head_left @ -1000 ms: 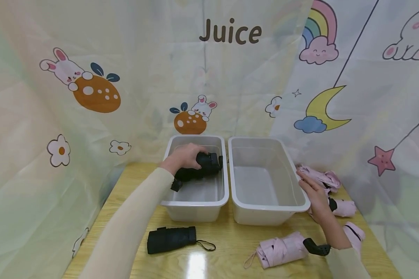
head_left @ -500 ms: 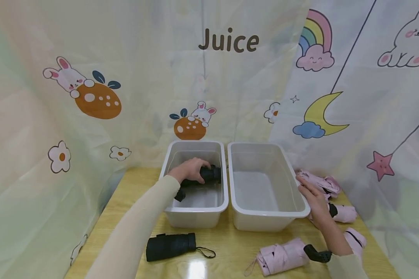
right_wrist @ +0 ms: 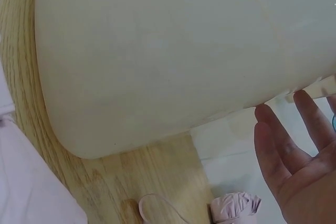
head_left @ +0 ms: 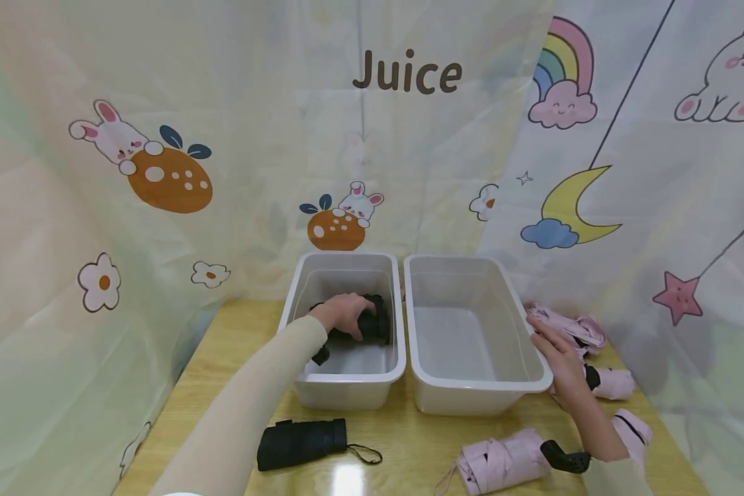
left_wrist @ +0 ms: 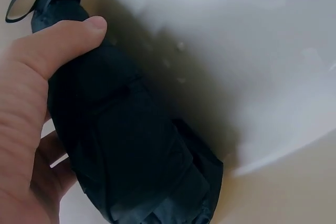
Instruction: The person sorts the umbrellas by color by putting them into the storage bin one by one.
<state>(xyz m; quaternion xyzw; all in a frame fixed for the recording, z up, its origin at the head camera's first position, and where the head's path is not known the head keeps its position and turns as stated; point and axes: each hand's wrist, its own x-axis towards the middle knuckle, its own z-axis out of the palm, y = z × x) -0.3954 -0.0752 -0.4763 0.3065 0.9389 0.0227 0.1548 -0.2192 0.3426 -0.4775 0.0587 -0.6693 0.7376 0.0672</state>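
Note:
Inside the left white bin, my left hand grips a folded black umbrella. In the left wrist view the thumb lies across the umbrella near its strap end, with the other fingers behind it, and the pale bin floor shows beside it. Another black piece shows below the wrist in the same bin. My right hand rests against the right rim of the right white bin. In the right wrist view its fingers are extended, fingertips right at the bin's edge.
A black umbrella with a cord loop lies in front of the left bin. Pink folded umbrellas lie at the right: one in front, one by the right forearm, others behind the right hand. A printed curtain surrounds the table.
My left hand has moved lower and slightly right inside the left bin with the black umbrella. The right hand stays on the bin rim. The head view has tilted up slightly.

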